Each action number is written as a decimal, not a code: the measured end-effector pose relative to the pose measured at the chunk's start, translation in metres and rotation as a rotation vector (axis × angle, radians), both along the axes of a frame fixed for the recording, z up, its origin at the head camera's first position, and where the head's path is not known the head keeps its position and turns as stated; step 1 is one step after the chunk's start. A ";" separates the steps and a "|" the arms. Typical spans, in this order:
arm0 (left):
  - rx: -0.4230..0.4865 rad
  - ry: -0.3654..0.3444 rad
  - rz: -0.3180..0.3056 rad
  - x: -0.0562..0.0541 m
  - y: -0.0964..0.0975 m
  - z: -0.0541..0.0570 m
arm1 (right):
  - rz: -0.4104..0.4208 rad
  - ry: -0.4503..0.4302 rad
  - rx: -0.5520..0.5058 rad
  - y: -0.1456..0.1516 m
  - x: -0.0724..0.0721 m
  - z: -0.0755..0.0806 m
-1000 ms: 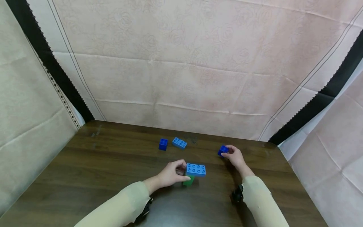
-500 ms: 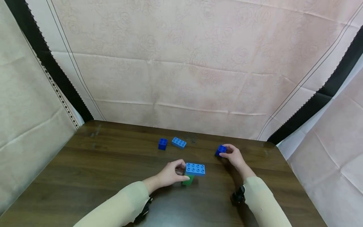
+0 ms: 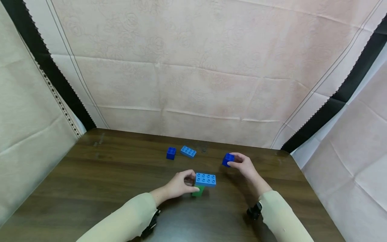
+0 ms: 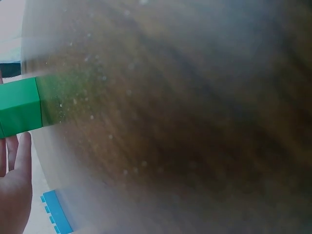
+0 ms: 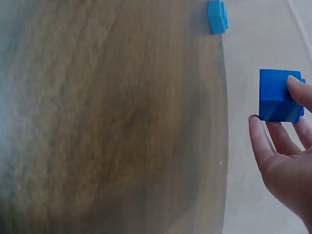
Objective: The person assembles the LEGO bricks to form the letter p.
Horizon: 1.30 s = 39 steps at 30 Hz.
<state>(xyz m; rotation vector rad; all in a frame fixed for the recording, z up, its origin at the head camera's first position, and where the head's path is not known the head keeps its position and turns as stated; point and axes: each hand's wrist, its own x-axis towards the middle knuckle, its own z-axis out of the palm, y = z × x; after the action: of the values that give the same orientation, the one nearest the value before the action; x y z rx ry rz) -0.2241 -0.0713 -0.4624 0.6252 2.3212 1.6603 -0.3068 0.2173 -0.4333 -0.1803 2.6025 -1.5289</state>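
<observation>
My left hand (image 3: 176, 185) grips a green brick (image 3: 198, 191) near the middle of the table. A light blue brick (image 3: 205, 179) with two rows of studs sits on top of it and juts out to the right. In the left wrist view the green brick (image 4: 19, 108) appears beside the fingers. Farther back on the right, my right hand (image 3: 245, 167) pinches a dark blue brick (image 3: 228, 159) between thumb and fingers. The right wrist view shows this dark blue brick (image 5: 279, 95) held clear of the tabletop, studs facing away from the wrist.
Toward the back edge of the brown wooden table (image 3: 121, 188), another dark blue brick (image 3: 171, 153) stands left of a light blue brick (image 3: 188, 151), a small gap between them. Pale patterned cloth (image 3: 187, 87) hangs behind the table and along both sides.
My right hand has moved left with the dark blue brick, closer to the stack. My left hand keeps its grip on the green brick. The head view has turned slightly.
</observation>
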 end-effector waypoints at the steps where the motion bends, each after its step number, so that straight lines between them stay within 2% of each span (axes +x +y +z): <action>1: 0.001 -0.001 -0.003 0.000 0.000 0.000 | 0.003 0.002 -0.003 -0.002 0.001 0.002; 8: -0.017 0.003 -0.011 -0.001 -0.002 -0.004 | 0.037 0.011 -0.019 -0.014 0.012 0.012; 14: -0.014 -0.006 0.007 0.000 -0.001 -0.004 | 0.082 0.016 -0.044 -0.026 0.021 0.023; 21: 0.004 -0.017 0.035 0.021 0.000 0.032 | 0.150 0.036 -0.041 -0.039 0.030 0.035; 24: 0.000 -0.022 0.038 0.018 0.000 0.027 | 0.188 0.039 -0.049 -0.046 0.034 0.040; 31: -0.001 -0.008 0.039 0.002 0.000 -0.001 | 0.290 0.053 -0.083 -0.057 0.046 0.051; 39: 0.006 -0.023 0.023 -0.001 -0.001 -0.002 | 0.346 0.076 -0.101 -0.064 0.055 0.057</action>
<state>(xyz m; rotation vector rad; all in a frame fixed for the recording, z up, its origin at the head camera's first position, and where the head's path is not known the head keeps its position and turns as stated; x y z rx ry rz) -0.2250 -0.0727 -0.4647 0.5792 2.3168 1.6760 -0.2518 0.1533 -0.3767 -0.6716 2.3858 -1.5498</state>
